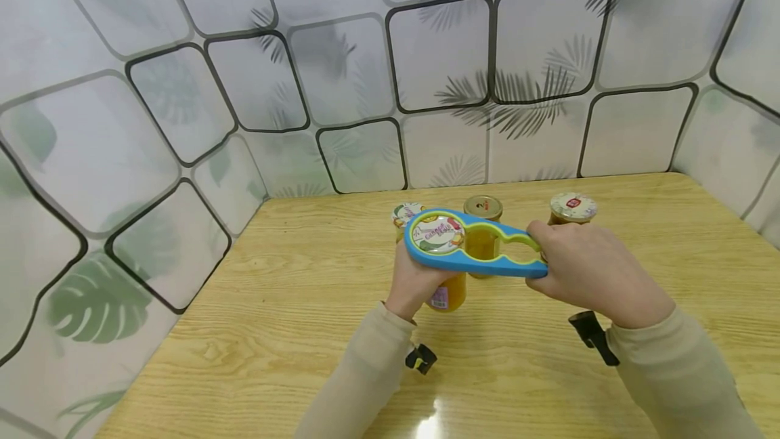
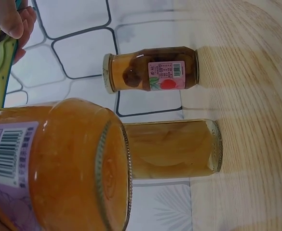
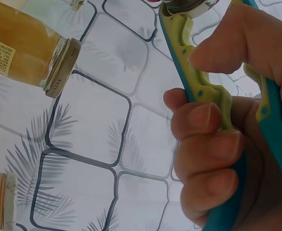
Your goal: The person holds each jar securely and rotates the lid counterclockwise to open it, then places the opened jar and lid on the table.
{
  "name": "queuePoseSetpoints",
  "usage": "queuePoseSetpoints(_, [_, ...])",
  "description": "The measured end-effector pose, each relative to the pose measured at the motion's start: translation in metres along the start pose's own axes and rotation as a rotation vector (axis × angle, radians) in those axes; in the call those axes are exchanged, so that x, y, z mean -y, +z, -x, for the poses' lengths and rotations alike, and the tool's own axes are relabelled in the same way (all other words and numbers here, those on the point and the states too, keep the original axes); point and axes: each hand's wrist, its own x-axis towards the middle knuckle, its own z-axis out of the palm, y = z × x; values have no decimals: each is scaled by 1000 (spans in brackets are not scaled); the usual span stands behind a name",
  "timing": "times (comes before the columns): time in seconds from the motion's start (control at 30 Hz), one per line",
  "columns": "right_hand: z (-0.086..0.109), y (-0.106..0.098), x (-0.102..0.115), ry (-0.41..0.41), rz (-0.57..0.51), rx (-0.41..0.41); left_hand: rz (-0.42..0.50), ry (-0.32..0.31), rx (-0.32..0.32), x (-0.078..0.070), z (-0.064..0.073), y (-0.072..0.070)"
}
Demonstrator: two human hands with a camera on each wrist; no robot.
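My left hand (image 1: pixel 414 283) grips a glass jar of orange-coloured fruit (image 1: pixel 449 293), raised off the table with its base visible in the left wrist view. The patterned lid (image 1: pixel 437 234) sits inside the largest ring of a blue and yellow-green jar opener (image 1: pixel 481 264). Around the opener's other end curls my right hand (image 1: pixel 588 273), with fingers (image 3: pixel 206 147) wrapped over one handle. A jar with a gold lid (image 1: pixel 483 206) stands just behind the opener. In the left wrist view, that jar's yellowish body (image 2: pixel 169 149) is partly covered by the held jar.
A dark-filled jar (image 2: pixel 165 70) with a pale lid (image 1: pixel 573 206) stands behind my right hand. Another jar with a patterned lid (image 1: pixel 407 211) is at the back left, partly hidden. The wooden table (image 1: pixel 274 303) meets patterned walls (image 1: pixel 341 66) behind and at the sides.
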Motion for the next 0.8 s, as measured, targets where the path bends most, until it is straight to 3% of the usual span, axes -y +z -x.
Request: queuePoseSetpoints(0.8, [1,0,-2,2,-2,0,14,10,19,1,0,1])
